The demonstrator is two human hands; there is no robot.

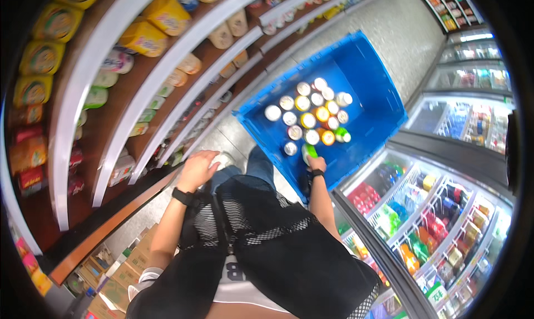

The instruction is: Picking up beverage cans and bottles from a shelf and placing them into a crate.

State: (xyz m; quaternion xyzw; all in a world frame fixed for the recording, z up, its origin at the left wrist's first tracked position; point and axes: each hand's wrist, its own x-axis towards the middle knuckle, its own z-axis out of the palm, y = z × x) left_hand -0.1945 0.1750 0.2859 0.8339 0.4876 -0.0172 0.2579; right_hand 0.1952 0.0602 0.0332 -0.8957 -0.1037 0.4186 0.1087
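My right hand point(317, 164) reaches into a blue plastic crate point(379, 96) and closes around a green-and-white drink container point(310, 150); whether it is a can or a bottle I cannot tell. Beyond it, several upright drink cans point(303, 103) with pale tops stand grouped on the crate's bottom, some with yellow or orange showing. A green-and-white container point(343, 135) leans at the right edge of this group. My left hand point(198, 169) hangs beside my left thigh, its fingers loosely stretched and holding nothing. Both wrists wear black bands.
Shelves point(167, 77) with yellow tubs and bottles line the left side. Glass-door coolers point(428, 224) full of bottled drinks run along the right, close to the crate. Cardboard boxes point(125, 277) sit at the lower left. Grey tiled floor point(409, 30) stretches past the crate.
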